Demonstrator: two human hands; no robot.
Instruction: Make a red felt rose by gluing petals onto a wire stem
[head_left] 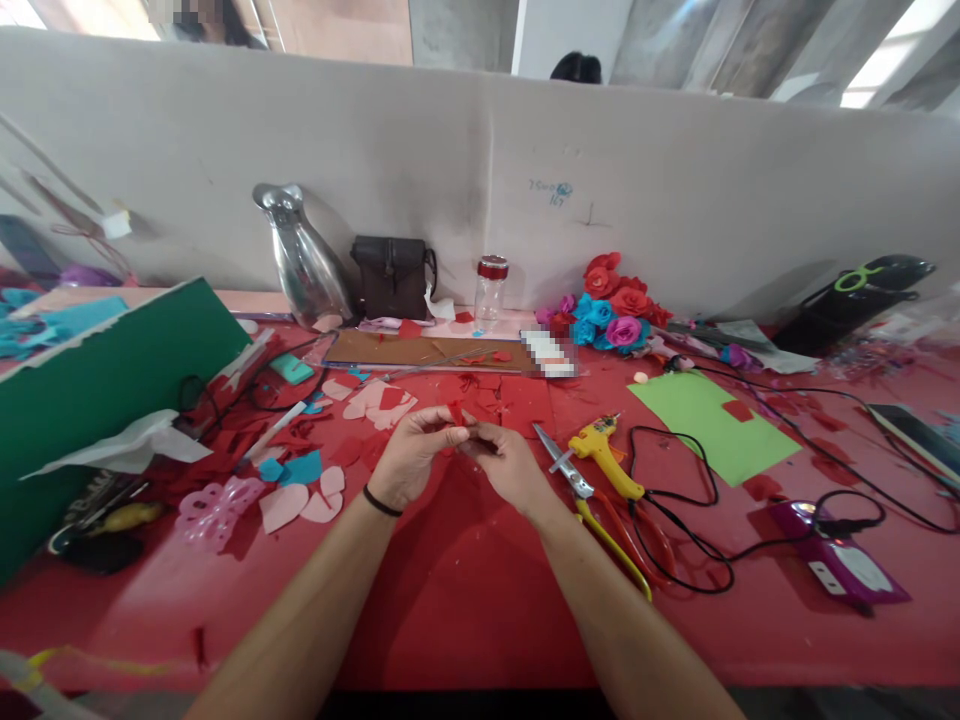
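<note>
My left hand (415,455) and my right hand (510,465) meet above the middle of the red table, fingers pinched together. A small piece of red paper (456,411) shows at the fingertips, partly hidden by them. Pink heart-shaped paper petals (285,507) lie to the left of my left hand, and more pink petals (381,402) are just beyond it. Right of my right hand lie scissors (564,460) with red and yellow handles and a yellow hot glue gun (606,458) with a black cord.
Behind stand a steel jug (306,265), a dark bag (394,280), a glass jar (490,300) and paper flowers (628,300). Right are a green sheet (712,425) and a purple power strip (847,565) with trailing cords. A green board (97,400) leans left. A low partition (420,150) closes the back.
</note>
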